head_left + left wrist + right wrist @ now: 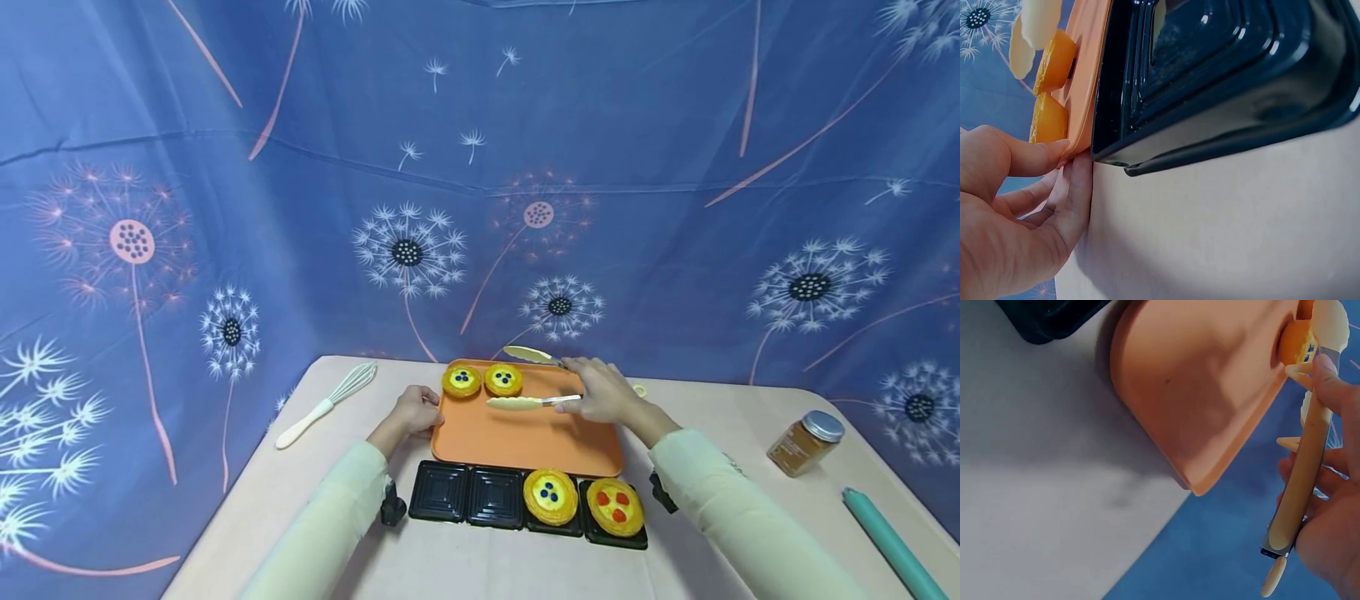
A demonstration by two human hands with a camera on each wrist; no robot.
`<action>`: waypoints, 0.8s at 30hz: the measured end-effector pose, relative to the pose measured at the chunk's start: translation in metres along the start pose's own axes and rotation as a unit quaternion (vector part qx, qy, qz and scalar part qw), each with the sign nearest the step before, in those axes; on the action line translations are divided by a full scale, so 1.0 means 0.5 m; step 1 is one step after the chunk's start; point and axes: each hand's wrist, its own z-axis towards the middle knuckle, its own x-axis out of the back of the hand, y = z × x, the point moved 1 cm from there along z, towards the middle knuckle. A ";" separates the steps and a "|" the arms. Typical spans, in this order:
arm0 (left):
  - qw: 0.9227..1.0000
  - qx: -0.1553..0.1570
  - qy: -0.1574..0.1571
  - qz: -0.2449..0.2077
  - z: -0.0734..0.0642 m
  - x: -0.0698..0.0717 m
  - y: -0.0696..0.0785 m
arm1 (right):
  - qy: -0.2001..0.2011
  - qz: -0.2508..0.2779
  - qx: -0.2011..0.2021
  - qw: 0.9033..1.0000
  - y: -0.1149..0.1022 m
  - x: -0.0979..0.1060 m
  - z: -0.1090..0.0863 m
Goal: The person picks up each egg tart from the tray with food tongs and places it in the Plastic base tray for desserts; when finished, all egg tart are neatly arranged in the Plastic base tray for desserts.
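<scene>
My left hand (417,410) pinches the left edge of an orange tray (517,437), thumb on the rim and fingers beneath, as the left wrist view shows. Two blueberry-topped egg tarts (461,381) (503,380) sit at the tray's back left. Over the tray's right part, my right hand (604,390) grips a pair of tongs (1305,469) with cream-coloured tips. The tong arms are spread apart, with nothing held between them; their tips point left, near the right-hand tart on the tray.
In front of the tray stands a row of black square trays (438,492); the right two hold a blueberry tart (551,497) and a red-topped tart (615,507). A whisk (326,406) lies left. At right are a brown jar (806,444) and a teal cylinder (892,542).
</scene>
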 end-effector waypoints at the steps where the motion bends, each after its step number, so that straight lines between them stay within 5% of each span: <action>1: 1.000 0.001 0.000 -0.001 0.001 -0.001 0.000 | 0.001 -0.001 -0.001 1.000 0.002 -0.004 0.002; 24: 1.000 -0.003 -0.004 0.000 0.003 0.000 -0.004 | 0.023 0.001 -0.024 0.999 0.007 -0.039 0.023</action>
